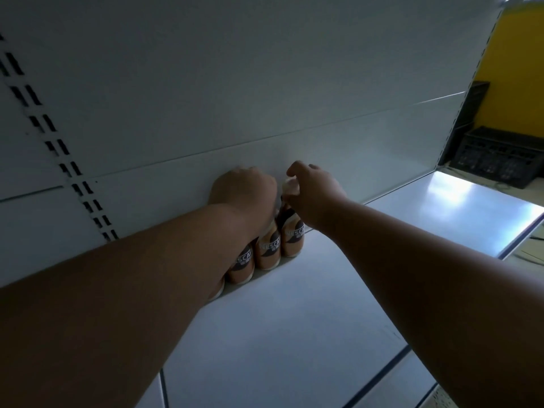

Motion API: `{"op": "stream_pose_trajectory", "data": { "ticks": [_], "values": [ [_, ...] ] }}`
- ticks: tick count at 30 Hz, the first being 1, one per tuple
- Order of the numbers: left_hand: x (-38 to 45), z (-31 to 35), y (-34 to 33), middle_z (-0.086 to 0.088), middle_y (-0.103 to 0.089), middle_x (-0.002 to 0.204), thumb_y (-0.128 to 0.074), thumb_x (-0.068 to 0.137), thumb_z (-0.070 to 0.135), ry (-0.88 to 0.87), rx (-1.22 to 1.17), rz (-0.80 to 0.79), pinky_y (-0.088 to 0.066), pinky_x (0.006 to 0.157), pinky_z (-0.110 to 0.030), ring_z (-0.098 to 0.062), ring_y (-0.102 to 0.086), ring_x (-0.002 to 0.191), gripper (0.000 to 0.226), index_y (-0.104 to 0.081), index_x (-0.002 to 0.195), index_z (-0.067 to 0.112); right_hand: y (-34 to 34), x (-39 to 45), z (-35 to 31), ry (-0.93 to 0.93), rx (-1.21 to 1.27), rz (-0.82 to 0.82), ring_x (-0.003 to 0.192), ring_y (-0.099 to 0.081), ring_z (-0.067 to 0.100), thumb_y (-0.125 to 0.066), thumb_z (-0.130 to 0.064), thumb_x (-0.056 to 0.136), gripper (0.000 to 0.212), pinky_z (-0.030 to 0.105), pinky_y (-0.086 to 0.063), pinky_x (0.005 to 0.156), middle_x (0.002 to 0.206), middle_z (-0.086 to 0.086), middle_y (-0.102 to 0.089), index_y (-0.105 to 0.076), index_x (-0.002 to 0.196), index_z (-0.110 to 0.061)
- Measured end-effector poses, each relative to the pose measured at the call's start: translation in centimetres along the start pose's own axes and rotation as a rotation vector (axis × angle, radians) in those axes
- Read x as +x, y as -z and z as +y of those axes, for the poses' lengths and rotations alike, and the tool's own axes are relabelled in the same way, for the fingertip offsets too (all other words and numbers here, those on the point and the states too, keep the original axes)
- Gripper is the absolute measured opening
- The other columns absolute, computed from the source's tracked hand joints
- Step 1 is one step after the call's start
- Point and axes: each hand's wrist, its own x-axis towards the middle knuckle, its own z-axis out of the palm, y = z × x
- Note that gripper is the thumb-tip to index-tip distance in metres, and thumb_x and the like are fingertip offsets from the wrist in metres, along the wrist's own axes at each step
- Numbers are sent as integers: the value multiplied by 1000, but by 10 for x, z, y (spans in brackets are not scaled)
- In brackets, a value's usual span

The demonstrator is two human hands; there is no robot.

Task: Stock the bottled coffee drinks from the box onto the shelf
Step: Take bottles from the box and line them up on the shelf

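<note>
Tan and brown bottled coffee drinks stand in a row against the white back panel of the shelf [294, 334]. My right hand [315, 192] grips the pale cap and neck of the rightmost bottle [293, 240], which stands upright on the shelf. My left hand [244, 189] is closed over the top of the bottle [268, 251] beside it; that cap is hidden under my fingers. A third bottle [241, 267] shows under my left forearm, and more may be hidden behind the arm. The box is out of view.
The white shelf board stretches to the right with a bright reflection [459, 201]. A slotted upright [59, 148] runs down the back panel at left. Dark plastic crates [497, 154] stand by a yellow wall [518, 69] at the far right.
</note>
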Motion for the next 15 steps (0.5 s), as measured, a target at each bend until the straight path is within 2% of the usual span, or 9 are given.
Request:
{"op": "stream_pose_trajectory", "data": {
  "ticks": [3,6,11,13,15],
  "values": [
    [-12,1,2,-7,-58,100,-58,90,33,-27,-88,106,-32,67,-32,-24,-47,86,15,-58,90,18,12,-22,-1,-7,-21,29,98,-59,27,-63,-29,90,42,37,-53,78,120,8,-55,-48,128,-18],
    [-31,7,5,-10,-60,95,-63,85,30,-112,-135,236,-30,66,-32,-29,-53,87,18,-60,90,13,34,-53,0,11,-70,59,103,-59,26,-62,-30,91,41,36,-52,82,121,7,-57,-49,128,-19],
    [-78,37,29,-5,-61,83,-65,78,23,-232,-288,266,-47,65,-36,-29,-59,79,11,-61,82,14,87,-130,-9,24,-129,140,109,-60,22,-61,-29,90,40,37,-54,85,127,2,-53,-51,128,-22],
    [-100,54,42,-5,-64,85,-67,79,26,-257,-342,267,-50,68,-38,-27,-60,79,15,-64,87,14,106,-167,-19,7,-158,181,108,-60,21,-60,-30,90,39,38,-54,84,125,0,-52,-52,127,-22],
    [-124,72,55,-5,-66,89,-70,80,28,-290,-398,275,-52,71,-37,-25,-62,82,22,-68,95,13,121,-207,-30,-19,-191,216,107,-59,19,-60,-31,90,39,32,-52,85,126,0,-52,-52,128,-22]
  ]
}}
